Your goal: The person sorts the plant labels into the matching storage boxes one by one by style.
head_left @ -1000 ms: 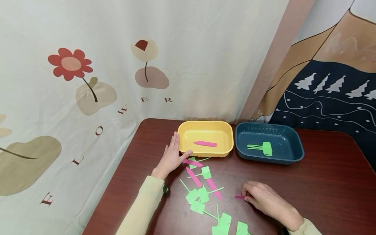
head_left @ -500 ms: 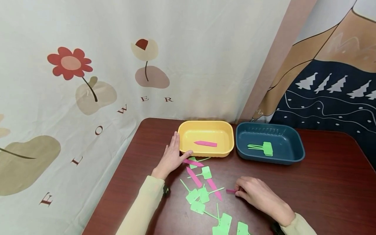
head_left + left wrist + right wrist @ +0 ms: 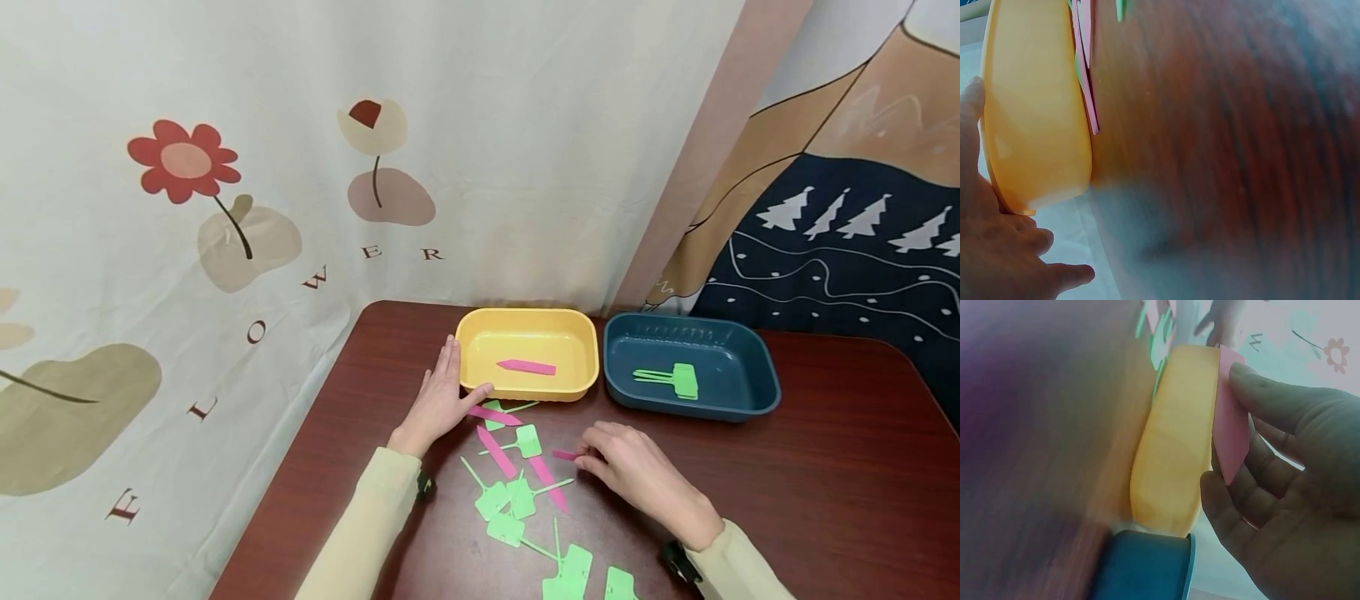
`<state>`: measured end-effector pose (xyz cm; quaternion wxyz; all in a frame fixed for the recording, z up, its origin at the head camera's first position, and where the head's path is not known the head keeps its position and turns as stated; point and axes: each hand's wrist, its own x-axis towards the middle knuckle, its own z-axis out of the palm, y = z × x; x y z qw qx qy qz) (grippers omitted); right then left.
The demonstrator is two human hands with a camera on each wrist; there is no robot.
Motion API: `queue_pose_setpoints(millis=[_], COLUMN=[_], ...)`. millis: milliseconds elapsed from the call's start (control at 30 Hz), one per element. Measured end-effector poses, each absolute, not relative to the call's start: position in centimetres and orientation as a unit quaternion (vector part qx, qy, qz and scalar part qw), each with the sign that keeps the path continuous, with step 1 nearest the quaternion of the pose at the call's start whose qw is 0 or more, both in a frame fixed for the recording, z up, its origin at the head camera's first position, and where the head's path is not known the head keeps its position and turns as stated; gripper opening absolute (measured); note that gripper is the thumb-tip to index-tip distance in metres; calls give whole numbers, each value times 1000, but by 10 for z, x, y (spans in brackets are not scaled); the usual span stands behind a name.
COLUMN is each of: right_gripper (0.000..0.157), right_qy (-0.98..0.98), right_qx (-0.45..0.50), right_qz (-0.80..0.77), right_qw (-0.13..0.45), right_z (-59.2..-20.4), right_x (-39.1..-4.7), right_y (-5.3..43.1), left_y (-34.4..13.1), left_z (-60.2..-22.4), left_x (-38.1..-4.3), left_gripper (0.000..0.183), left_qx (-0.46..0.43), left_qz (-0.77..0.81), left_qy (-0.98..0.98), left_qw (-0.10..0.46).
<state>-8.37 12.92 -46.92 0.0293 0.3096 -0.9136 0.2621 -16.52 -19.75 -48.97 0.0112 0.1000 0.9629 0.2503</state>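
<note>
My right hand [image 3: 637, 475] pinches a pink plant label [image 3: 1229, 422] between thumb and fingers, over the table to the right of the scattered labels. One end of it sticks out leftward past the fingertips in the head view. My left hand [image 3: 431, 412] rests against the left end of the yellow bin [image 3: 525, 395], fingers straight along its side and thumb at the front corner. Inside that bin lies one pink pointed label [image 3: 527, 367]. The dark blue bin [image 3: 738, 387] beside it holds several green T-shaped plant labels [image 3: 684, 381], stacked together.
Several loose labels, pink [image 3: 497, 452] and green [image 3: 506, 529], lie mixed and overlapping in front of the yellow bin, down to the near edge of the view. The dark wood table [image 3: 840, 433] ends at a printed curtain [image 3: 525, 167] behind the bins.
My right hand has moved left and away from me, toward the yellow bin, carrying the pink plant label. My left hand has stayed at the bin.
</note>
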Motion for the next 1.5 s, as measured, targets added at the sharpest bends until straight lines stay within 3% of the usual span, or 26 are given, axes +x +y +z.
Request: queue_pose_setpoints(millis=[300, 800, 1500], right_gripper=[14, 12, 9], right_qy=[-916, -912, -928], right_qx=[279, 251, 224], right_qz=[287, 319, 298], right_qw=[21, 58, 14], right_z=[-458, -441, -448], right_x=[-100, -151, -211], right_y=[113, 93, 63], left_y=[-198, -196, -197], left_z=[-490, -488, -490], left_x=[-164, -164, -165], left_gripper=[108, 108, 109], left_qx=[95, 95, 96], left_qz=[248, 244, 245], left_qy=[964, 965, 965], left_qw=[14, 19, 15])
